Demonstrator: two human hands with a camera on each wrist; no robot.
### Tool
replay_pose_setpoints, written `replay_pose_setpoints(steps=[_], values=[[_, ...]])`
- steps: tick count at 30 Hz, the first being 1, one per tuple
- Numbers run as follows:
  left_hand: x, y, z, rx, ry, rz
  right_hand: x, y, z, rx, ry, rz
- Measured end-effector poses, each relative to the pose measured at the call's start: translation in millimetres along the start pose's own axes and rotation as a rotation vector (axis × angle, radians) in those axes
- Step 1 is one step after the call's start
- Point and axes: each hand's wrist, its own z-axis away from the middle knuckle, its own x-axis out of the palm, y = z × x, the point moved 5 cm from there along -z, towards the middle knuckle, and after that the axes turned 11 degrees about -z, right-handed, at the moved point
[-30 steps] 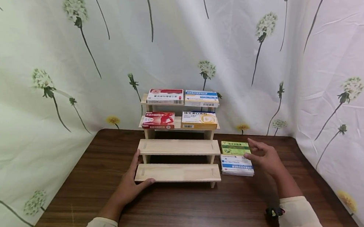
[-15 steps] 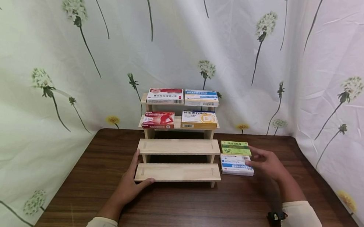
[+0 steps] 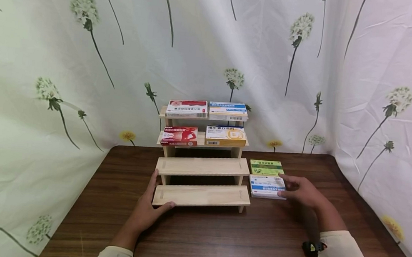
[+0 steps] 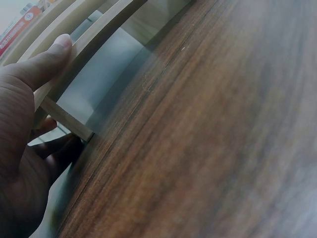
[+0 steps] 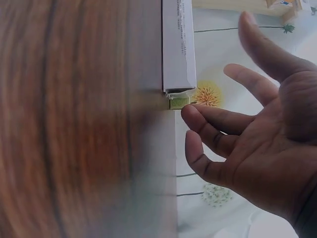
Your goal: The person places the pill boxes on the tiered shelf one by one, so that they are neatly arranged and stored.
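A four-step wooden display stand [image 3: 202, 195] stands on the table. My left hand [image 3: 147, 209] holds its lowest step at the left end. In the left wrist view the thumb [image 4: 49, 60] lies on the step's front edge, with the other fingers behind the leg. My right hand [image 3: 302, 192] hovers at the right end of a white-and-blue medicine box [image 3: 267, 187], holding nothing. In the right wrist view its fingers are spread and loosely bent beside the white box [image 5: 179, 49]. Directly behind that box lies a green medicine box [image 3: 267, 167], its end partly showing.
On the stand's top step lie a white-and-red box [image 3: 187, 108] and a blue-and-white box [image 3: 228, 111]. One step lower are a red box [image 3: 180, 136] and a white-and-yellow vitamin D box [image 3: 225, 136]. Behind the brown table [image 3: 208, 246] hangs a dandelion-print curtain [image 3: 200, 40].
My right hand has come down from beside the green box to the white-and-blue box's right end. My left hand and the stand have stayed put.
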Motion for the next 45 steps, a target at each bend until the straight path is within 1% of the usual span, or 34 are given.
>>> replay_pose_setpoints(steps=[2, 6, 13, 16, 20, 23, 30, 45], values=[[-0.3, 0.5, 0.3, 0.001, -0.001, -0.002, -0.4, 3.0, -0.6, 0.002, 0.000, 0.011], [-0.5, 0.6, -0.1, 0.003, -0.001, 0.000, -0.4, 6.9, -1.3, -0.022, -0.010, 0.010], [0.2, -0.7, -0.6, -0.003, -0.006, 0.010, 2.0, 15.5, -2.5, -0.058, -0.046, -0.001], [0.2, -0.7, -0.3, -0.003, -0.008, 0.012, 2.6, 19.8, -3.2, -0.057, -0.041, 0.014], [0.3, -0.1, -0.3, -0.004, -0.009, 0.011, 4.0, 23.7, -2.6, -0.021, -0.041, 0.029], [0.4, 0.4, -0.1, -0.004, -0.010, 0.015, 5.7, 23.4, -1.6, 0.009, -0.043, 0.033], [0.4, 0.7, 0.6, 0.005, -0.003, 0.026, 10.4, 19.9, -1.3, 0.000, -0.023, 0.071], [0.4, 1.3, 0.9, 0.006, 0.002, 0.015, 14.2, 20.5, -2.8, -0.022, 0.006, 0.104]])
